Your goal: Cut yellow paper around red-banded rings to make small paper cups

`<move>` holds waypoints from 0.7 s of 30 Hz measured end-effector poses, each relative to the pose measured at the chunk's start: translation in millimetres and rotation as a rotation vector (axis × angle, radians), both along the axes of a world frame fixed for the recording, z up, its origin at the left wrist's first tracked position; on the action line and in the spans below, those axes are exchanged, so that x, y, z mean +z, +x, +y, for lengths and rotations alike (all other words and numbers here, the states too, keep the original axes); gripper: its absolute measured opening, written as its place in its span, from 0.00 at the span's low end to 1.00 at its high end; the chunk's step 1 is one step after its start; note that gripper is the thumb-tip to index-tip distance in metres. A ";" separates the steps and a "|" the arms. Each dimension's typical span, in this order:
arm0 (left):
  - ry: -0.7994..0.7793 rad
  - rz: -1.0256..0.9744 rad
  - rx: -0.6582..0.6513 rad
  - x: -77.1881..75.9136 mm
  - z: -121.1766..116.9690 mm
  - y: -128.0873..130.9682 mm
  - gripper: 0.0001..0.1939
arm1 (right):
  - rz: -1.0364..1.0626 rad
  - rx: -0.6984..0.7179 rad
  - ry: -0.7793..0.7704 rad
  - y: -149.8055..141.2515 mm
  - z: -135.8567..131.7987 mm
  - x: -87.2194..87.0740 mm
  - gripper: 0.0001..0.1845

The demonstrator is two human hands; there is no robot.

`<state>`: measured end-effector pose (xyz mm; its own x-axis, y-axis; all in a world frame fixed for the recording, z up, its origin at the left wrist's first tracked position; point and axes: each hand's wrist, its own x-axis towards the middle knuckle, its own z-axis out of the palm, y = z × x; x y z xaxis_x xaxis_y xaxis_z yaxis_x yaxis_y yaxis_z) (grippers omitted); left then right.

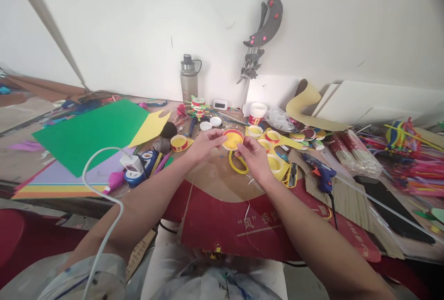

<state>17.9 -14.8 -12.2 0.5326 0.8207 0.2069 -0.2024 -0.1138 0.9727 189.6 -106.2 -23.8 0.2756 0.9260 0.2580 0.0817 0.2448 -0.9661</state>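
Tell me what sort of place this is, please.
It looks like a craft workspace, perhaps a small studio: large coloured sheets, such as the green sheet, lie at the left, a blue glue gun rests at the right, and bundled pink pipe cleaners lie beyond it.

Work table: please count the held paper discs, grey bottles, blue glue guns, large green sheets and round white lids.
Held red-and-yellow paper disc: 1
Grey bottle: 1
Blue glue gun: 1
Large green paper sheet: 1
Round white lids: 2
Total: 6
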 end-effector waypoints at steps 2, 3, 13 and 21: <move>0.042 0.018 0.022 2.1 -0.2 -1.7 0.27 | -0.028 0.007 0.009 0.0 -1.2 1.6 0.27; 0.060 0.028 0.021 2.8 -0.2 -2.4 0.26 | -0.044 0.013 0.007 0.4 -1.7 2.1 0.27; -0.011 -0.030 -0.062 0.8 -1.5 -0.2 0.28 | 0.000 0.102 -0.022 2.4 0.2 -2.6 0.29; -0.310 -0.102 -0.097 10.5 -5.9 -0.9 0.31 | -0.162 0.117 0.058 3.0 -0.6 -4.1 0.55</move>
<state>16.9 -20.6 -1.8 0.6005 0.7995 0.0121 -0.2961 0.2083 0.9322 192.6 -106.8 -28.0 0.1172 0.9315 0.3443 0.2025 0.3170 -0.9266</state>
